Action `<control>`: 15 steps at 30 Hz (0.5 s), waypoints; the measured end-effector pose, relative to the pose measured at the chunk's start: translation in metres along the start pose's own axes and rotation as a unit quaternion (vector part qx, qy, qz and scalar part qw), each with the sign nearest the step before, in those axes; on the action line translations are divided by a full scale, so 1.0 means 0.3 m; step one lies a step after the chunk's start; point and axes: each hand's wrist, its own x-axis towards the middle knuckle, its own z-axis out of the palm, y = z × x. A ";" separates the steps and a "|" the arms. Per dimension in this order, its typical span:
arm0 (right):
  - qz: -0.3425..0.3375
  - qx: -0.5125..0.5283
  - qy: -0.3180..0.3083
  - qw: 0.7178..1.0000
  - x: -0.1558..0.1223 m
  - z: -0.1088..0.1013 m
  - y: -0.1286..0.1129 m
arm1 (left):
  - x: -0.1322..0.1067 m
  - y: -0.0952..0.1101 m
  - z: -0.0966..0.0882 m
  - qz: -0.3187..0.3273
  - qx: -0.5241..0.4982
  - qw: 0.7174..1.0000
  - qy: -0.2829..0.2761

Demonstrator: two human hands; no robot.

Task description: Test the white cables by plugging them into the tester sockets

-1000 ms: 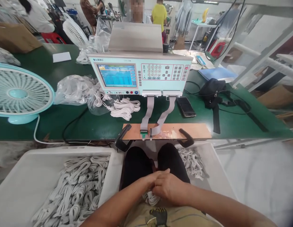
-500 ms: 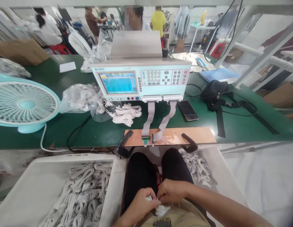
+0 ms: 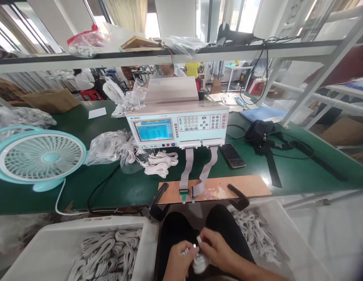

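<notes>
Two white bins (image 3: 151, 242) of coiled cables (image 3: 105, 253) flank the lower frame; at bottom centre, one white cable coil (image 3: 200, 264) sits between left hand (image 3: 178, 257) and right hand (image 3: 215, 248), both closed on its ends (image 3: 194, 246), so far unconnected to the lower-centre green adapter board (image 3: 184, 196).

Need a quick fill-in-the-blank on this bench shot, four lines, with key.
1. The left hand and right hand hold a coiled cable whose colour is ____.
2. Exactly ____ ribbon cables run from the instrument to the board.
3. From the wearer's viewpoint, the phone lies to the ____ of those ribbon cables.
4. The tabletop is coloured dark ____.

Missing words: white; two; right; green
</notes>
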 end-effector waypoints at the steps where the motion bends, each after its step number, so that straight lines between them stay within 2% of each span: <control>1: -0.008 0.019 0.038 0.999 0.028 0.000 -0.013 | 0.019 0.028 -0.005 0.008 -0.017 1.000 0.016; 4: -0.029 0.066 0.126 0.989 0.115 -0.002 -0.047 | 0.076 0.108 -0.017 0.053 -0.063 0.996 0.048; 7: -0.028 0.106 0.174 0.979 0.174 -0.002 -0.067 | 0.110 0.159 -0.017 0.065 -0.116 0.989 0.065; 12: 0.000 0.166 0.190 0.968 0.209 0.001 -0.074 | 0.112 0.190 -0.007 0.005 -0.237 0.970 0.059; 15: 0.018 0.201 0.192 0.961 0.215 0.005 -0.079 | 0.110 0.192 -0.012 -0.012 -0.274 0.961 0.042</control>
